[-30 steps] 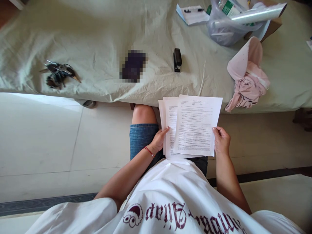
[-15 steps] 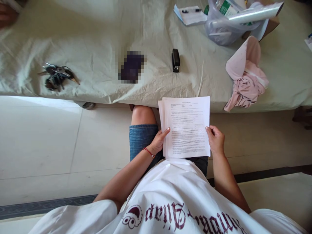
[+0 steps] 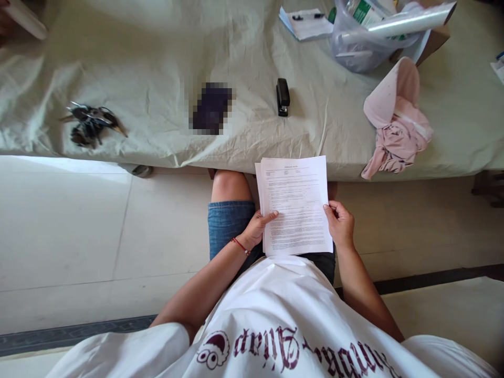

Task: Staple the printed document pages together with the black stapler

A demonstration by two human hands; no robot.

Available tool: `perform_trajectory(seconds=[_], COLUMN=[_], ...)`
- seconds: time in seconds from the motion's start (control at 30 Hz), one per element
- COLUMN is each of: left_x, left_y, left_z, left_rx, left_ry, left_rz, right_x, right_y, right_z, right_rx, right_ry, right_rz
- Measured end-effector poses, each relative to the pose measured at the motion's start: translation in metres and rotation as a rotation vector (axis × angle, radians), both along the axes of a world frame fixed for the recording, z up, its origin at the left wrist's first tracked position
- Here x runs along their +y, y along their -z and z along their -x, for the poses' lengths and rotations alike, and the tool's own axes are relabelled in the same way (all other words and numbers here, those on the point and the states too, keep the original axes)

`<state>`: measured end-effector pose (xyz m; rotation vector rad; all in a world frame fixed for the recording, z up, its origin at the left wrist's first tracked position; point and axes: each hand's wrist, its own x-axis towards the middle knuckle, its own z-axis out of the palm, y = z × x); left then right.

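Observation:
I hold a small stack of printed white sheets [image 3: 296, 205] over my lap, its edges nearly squared. My left hand [image 3: 257, 229], with a red string at the wrist, grips the stack's lower left edge, thumb on top. Gripping the lower right edge is my right hand [image 3: 339, 224], its fingers curled around the paper. A black stapler [image 3: 282, 96] lies on the cloth-covered bed [image 3: 157, 58] beyond the sheets, a short way past their top edge.
On the bed lie a bunch of keys [image 3: 91, 123] at left, a dark blurred object [image 3: 211, 107], a pink garment [image 3: 397, 123] at right, a clear plastic bag [image 3: 366, 39] with items, and a notepad with a pen [image 3: 307, 22]. Pale tiled floor [image 3: 79, 226] spreads to my left.
The fanned-out sheets have been slid together into one nearly aligned stack. My right hand has moved left with the top sheet; my left hand has stayed in place.

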<state>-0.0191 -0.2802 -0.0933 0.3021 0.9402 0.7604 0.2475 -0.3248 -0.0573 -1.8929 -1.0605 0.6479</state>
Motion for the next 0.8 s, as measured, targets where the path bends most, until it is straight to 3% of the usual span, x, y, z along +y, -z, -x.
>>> perform_trajectory(seconds=[0.2,0.33,0.53,0.8], left_x=[0.000,0.000,0.000,0.013], left_y=[-0.001,-0.002,-0.002,-0.011], left_z=[0.000,0.000,0.002,0.007], left_rx=[0.005,-0.010,-0.029,0.017], left_ry=[0.000,0.028,0.151,0.046], left_rz=[0.015,0.029,0.025,-0.045], right_x=[0.006,0.008,0.006,0.011], right_y=[0.014,0.018,0.005,-0.008], right_z=[-0.002,-0.002,0.000,-0.008], right_rx=[0.120,0.341,0.673,0.748], right_ry=[0.066,0.032,-0.139,-0.160], right_rz=[0.012,0.092,0.256,0.298])
